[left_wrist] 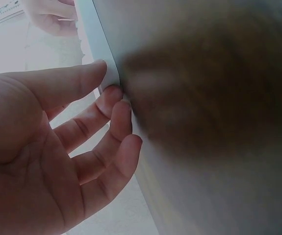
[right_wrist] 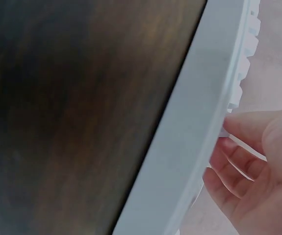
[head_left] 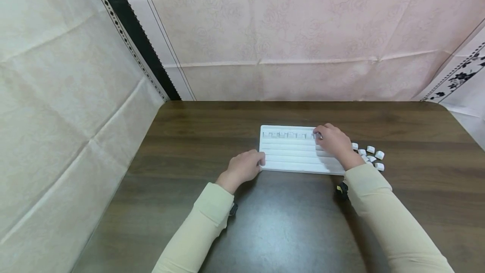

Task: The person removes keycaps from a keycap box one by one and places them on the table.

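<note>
A white ridged board (head_left: 288, 157) lies flat on the table, its long side towards me. Small white tiles (head_left: 289, 135) stand side by side along its farthest groove. My left hand (head_left: 244, 166) pinches the board's near left corner, the thumb on the side edge in the left wrist view and the fingertips curled just beyond. Over the right part of the far groove, my right hand (head_left: 332, 140) holds a small white tile (right_wrist: 223, 132) between thumb and fingers, at the end of the row. The right hand and forearm hide the board's right end in the head view.
Several loose white tiles (head_left: 379, 155) lie scattered on the wooden table (head_left: 182, 205), right of the board. Pale patterned cloth (head_left: 322, 33) hangs behind the far table edge and along the left side. Dark wrist devices sit under both sleeves.
</note>
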A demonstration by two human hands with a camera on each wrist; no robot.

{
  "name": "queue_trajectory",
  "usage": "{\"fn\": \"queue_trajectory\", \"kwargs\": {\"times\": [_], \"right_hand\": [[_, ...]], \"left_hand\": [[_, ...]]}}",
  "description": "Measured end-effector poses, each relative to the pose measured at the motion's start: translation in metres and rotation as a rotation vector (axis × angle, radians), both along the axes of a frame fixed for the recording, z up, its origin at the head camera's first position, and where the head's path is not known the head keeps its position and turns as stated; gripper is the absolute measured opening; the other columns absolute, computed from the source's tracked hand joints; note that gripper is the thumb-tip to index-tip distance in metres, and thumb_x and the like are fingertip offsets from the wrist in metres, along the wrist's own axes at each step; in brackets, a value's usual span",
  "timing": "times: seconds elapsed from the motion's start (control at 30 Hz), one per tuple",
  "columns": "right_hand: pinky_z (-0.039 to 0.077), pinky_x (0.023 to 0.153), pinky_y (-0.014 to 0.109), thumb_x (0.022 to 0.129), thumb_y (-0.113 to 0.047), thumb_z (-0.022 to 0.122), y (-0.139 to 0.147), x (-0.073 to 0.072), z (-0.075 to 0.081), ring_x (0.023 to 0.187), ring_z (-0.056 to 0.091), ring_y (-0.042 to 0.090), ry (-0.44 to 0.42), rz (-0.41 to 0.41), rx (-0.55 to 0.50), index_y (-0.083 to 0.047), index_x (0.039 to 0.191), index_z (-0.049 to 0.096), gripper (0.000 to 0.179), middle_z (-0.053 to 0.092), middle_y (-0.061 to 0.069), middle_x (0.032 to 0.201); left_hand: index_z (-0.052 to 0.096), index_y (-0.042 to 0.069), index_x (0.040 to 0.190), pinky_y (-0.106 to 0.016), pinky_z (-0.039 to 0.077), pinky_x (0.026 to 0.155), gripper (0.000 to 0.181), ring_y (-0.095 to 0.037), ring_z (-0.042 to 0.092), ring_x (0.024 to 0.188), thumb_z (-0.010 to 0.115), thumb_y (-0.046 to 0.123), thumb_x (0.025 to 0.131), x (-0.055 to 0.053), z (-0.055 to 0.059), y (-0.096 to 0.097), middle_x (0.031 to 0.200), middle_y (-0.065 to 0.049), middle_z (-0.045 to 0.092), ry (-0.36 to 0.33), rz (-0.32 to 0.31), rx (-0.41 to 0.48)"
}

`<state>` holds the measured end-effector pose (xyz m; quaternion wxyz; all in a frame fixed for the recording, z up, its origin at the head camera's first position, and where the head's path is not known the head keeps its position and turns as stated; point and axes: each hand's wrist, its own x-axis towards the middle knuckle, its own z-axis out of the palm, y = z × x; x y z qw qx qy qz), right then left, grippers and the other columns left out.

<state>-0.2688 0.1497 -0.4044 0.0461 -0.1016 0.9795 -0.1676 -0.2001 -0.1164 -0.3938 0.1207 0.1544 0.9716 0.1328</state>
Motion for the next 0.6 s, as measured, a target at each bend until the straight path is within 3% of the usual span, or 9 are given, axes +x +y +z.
{"fn": "queue_trajectory", "kwargs": {"times": [0.6], "right_hand": [[0.040,0.090,0.056,0.091,-0.011,0.053,0.0001,-0.0031,-0.0040,0.110,0.051,0.038,0.026,-0.008,-0.001,-0.005,0.115,0.058,0.026,0.054,0.020,0.118]], "left_hand": [[0.062,0.017,0.093,-0.028,0.041,0.060,0.007,-0.015,0.052,0.073,0.057,0.013,0.089,-0.0009,0.0001,-0.0006,0.089,0.000,0.061,0.028,-0.018,-0.028]]}}
